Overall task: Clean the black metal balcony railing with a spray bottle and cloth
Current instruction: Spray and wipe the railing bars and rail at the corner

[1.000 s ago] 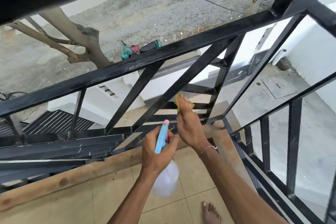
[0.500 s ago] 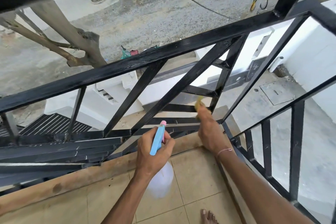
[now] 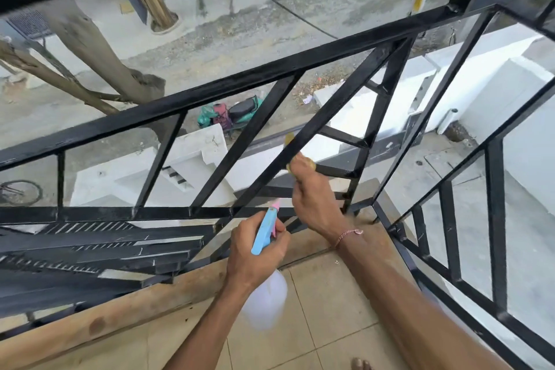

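I'm mid-wipe, going by the hands: right hand [image 3: 313, 198] is gripping the cloth [image 3: 300, 164] and pressing it against a diagonal bar [image 3: 327, 111] of the railing [image 3: 240, 93], about halfway up that bar. A yellow scrap of cloth is also showing behind the bar, so it's probably wrapping partly round it.

Left hand [image 3: 255, 252] is gripping the bottle [image 3: 265, 300] by the neck, fingers curling round the blue sprayer, pink nozzle pointing up at the lower rail just beside the right hand. I can't tell whether a finger is sitting on the trigger.

Next move, my call: I'm running the cloth along this diagonal toward the top rail, then taking the short cross bars [image 3: 342, 137] to its right. That needs firm pressure and a wrist turn to reach the outer face. A fresh spray is only needed if the bar is looking dry; can't judge wetness from here.

Around: tiled floor [image 3: 330, 318], a wooden plank [image 3: 120, 315] lying along the railing base, a bare foot [image 3: 360, 365] at the bottom edge. Street below with a tree [image 3: 99, 48] and a parked scooter [image 3: 237, 114].

In the way: tight gaps between bars near the corner, and the bottle crowding the right wrist.
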`<state>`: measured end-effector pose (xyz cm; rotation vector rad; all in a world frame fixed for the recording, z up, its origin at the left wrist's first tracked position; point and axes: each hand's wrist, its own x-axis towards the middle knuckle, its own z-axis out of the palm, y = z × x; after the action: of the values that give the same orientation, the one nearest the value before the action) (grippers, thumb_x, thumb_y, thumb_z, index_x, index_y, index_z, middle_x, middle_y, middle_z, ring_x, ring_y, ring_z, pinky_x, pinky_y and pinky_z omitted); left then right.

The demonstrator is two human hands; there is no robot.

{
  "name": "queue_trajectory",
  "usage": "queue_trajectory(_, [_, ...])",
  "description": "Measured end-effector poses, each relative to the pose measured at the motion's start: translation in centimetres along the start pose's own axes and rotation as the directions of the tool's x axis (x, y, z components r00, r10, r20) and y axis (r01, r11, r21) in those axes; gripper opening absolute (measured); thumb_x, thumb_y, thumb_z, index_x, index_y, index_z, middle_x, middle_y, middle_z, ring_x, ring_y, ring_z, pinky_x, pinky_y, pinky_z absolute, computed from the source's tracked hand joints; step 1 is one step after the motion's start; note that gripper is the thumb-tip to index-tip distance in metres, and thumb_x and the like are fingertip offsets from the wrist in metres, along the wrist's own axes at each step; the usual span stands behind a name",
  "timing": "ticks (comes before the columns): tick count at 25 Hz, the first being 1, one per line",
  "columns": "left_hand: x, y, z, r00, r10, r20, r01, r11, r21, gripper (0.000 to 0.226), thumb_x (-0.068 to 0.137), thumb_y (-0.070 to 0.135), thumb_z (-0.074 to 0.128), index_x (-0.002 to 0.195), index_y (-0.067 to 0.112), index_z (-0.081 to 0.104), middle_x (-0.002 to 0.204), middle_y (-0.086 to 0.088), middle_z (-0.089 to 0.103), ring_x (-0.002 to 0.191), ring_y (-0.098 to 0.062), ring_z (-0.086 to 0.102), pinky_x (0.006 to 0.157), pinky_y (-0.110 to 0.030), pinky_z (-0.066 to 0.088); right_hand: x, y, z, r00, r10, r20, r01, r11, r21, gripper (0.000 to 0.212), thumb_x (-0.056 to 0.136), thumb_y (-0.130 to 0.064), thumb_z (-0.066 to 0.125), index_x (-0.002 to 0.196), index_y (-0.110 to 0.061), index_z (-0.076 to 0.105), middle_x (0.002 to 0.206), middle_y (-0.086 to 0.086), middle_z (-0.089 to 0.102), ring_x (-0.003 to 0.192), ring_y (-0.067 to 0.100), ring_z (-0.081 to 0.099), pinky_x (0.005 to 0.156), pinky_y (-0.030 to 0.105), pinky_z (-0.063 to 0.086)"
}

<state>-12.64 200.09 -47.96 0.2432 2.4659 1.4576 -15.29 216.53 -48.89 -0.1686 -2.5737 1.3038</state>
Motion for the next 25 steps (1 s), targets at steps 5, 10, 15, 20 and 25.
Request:
queue_trajectory(5, [-0.8, -2.1, -0.8, 1.0, -0.01, -0.025, 0.01, 1.0, -0.018, 0.012, 0.075, 0.026, 0.07, 0.068, 0.026, 0.061, 0.072, 0.0, 0.064, 0.068, -0.02, 0.063, 0.055, -0.058, 0.058, -4.9, 0.6, -0.8, 0.997, -0.082, 0.008, 0.08, 0.982, 0.169, 0.07, 0.094, 0.015, 0.04, 0.155, -0.017, 0.033, 0.16, 0.0, 0.037, 0.146, 0.011, 0.035, 0.119, 0.021, 0.024])
queue_trajectory(10, [0.1, -4.0, 0.6, 0.997, -0.02, -0.079, 0.018, 1.0, -0.017, 0.016, 0.073, 0.035, 0.071, 0.07, 0.022, 0.061, 0.074, -0.005, 0.064, 0.066, -0.031, 0.064, 0.055, -0.056, 0.058, -8.6, 5.7, 1.3, 0.97, 0.217, -0.113, -0.166, 0.923, 0.348, 0.037, 0.105, -0.01, 0.041, 0.116, -0.028, 0.071, 0.113, -0.009, 0.073, 0.11, 0.01, 0.067, 0.1, 0.039, 0.054])
queue_trajectory(15, [1.7, -4.9, 2.8, 0.991, 0.044, -0.13, -0.04, 0.999, 0.032, 0.029, 0.082, 0.018, 0.074, 0.062, 0.022, 0.054, 0.063, -0.001, 0.059, 0.056, -0.015, 0.053, 0.051, -0.03, 0.049, -4.9, 7.4, 1.4, 0.993, 0.111, -0.044, -0.1, 0.976, 0.196, 0.039, 0.102, -0.014, 0.036, 0.132, -0.017, 0.06, 0.097, 0.005, 0.072, 0.085, 0.008, 0.065, 0.07, 0.022, 0.049])
queue_trajectory(20, [2.6, -6.8, 3.6, 0.978, 0.051, -0.202, -0.055, 0.998, -0.012, 0.029, 0.082, 0.013, 0.072, 0.062, 0.012, 0.051, 0.053, 0.006, 0.046, 0.051, -0.011, 0.042, 0.051, -0.023, 0.039, -2.0, 7.8, 7.6, 0.937, -0.332, 0.105, 0.33, 0.943, 0.035, 0.07, 0.081, 0.003, 0.036, 0.15, -0.002, 0.04, 0.155, 0.01, 0.038, 0.144, 0.027, 0.039, 0.119, 0.018, 0.019])
queue_trajectory(25, [2.9, -9.5, 4.1, 0.976, 0.09, -0.2, -0.1, 0.994, -0.041, 0.016, 0.083, 0.009, 0.069, 0.075, -0.002, 0.059, 0.073, -0.025, 0.06, 0.058, -0.02, 0.055, 0.047, -0.022, 0.049, -0.6, 10.0, 9.0, 0.88, -0.474, 0.037, 0.475, 0.876, -0.081, 0.056, 0.096, -0.005, 0.054, 0.151, -0.006, 0.04, 0.146, 0.015, 0.052, 0.131, 0.031, 0.05, 0.103, 0.03, 0.038])
